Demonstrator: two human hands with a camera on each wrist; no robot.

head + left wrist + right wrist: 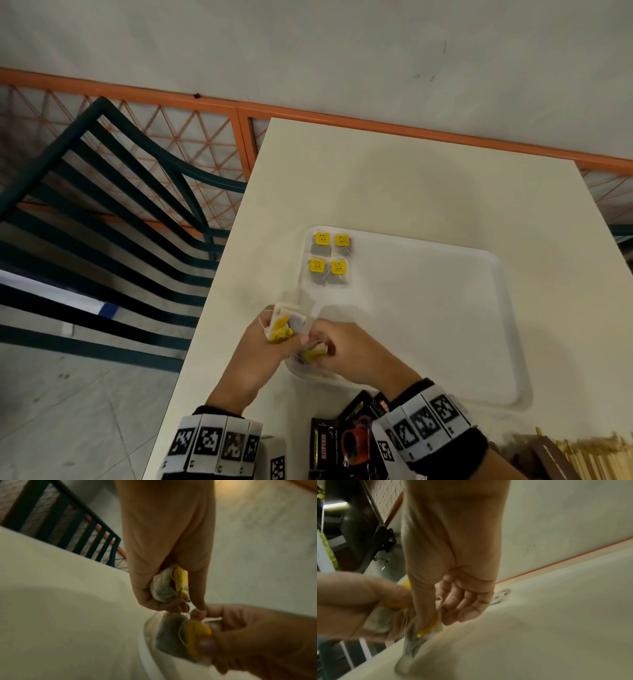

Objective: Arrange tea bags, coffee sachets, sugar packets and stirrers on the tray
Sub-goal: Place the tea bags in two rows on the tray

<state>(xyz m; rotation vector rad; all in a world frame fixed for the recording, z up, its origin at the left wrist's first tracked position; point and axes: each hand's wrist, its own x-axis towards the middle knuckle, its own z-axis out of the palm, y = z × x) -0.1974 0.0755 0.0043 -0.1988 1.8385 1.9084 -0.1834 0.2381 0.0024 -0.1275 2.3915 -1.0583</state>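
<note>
On the cream counter point(411, 178), left hand point(265, 356) is clutching spare bags, right hand point(346, 353) fingers point(426, 615) pinching a floppy yellow-tagged paper tea bag point(180, 634) at the white tray's point(510, 342) 7 o'clock; light, tangly, so grab the tag.

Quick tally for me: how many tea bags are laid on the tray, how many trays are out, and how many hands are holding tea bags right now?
Tea bags laid on the tray: 4, in a two-by-two block
White tray: 1
Hands holding tea bags: 2, left hand and right hand
Total: 7
Bags inside the hands are too bunched to count.
</note>
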